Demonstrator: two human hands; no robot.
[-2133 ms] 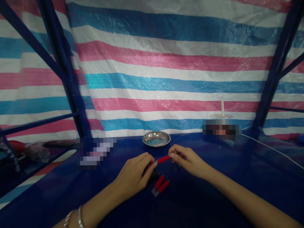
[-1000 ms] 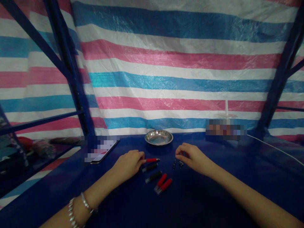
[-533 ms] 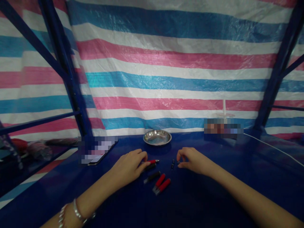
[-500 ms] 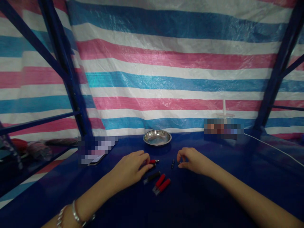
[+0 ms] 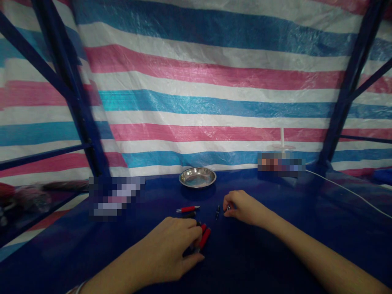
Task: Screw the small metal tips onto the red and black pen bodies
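Note:
On the dark blue table point(image 5: 275, 253), my left hand point(image 5: 176, 247) lies palm down with its fingers curled over a cluster of short pen-like pieces. Two red pieces point(image 5: 204, 237) stick out from under the fingertips; what is under the hand is hidden. A red piece with a metal tip point(image 5: 187, 209) lies alone just beyond that hand. My right hand point(image 5: 241, 206) rests on the table with thumb and fingers pinched on a tiny dark part point(image 5: 228, 208). Another small dark part point(image 5: 217, 212) lies just left of it.
A round metal dish point(image 5: 197, 177) stands at the back centre. A blurred flat device point(image 5: 113, 196) lies to the left and a blurred object point(image 5: 280, 163) with a straw cup behind it at the back right. A white cable point(image 5: 346, 192) runs rightwards. Blue frame posts flank the table.
My left hand has left the red metal-tipped piece on the table and drawn back toward me onto the cluster of red and black pieces. My right hand has stayed by the small dark parts.

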